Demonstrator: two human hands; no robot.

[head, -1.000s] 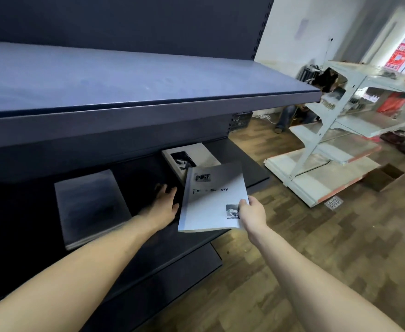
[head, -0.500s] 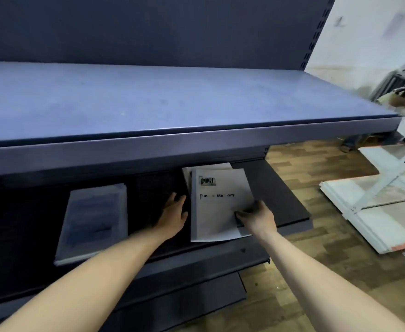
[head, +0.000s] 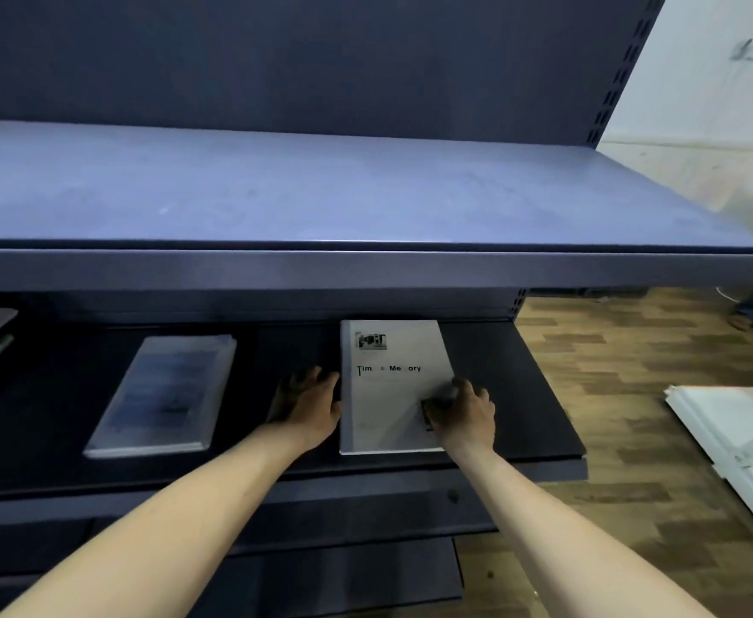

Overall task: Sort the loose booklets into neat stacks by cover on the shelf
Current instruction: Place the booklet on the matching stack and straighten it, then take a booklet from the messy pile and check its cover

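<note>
Left hand [head: 307, 405] lies flat, fingers straight, against the left edge of the white booklet [head: 392, 385]; right hand [head: 461, 410] rests on its lower right corner, fingers bent over the cover, pressing down. 1 s ago I had the booklet lifted clear; now it lies flat on the lower shelf [head: 521, 394], squared over its pile (the copy beneath no longer shows). I judge this placement nearly done. The grey stack [head: 165, 394] sits well apart, to the left. Cover reads "Tim", then "Me", then "ory"; the letters between are illegible.
</note>
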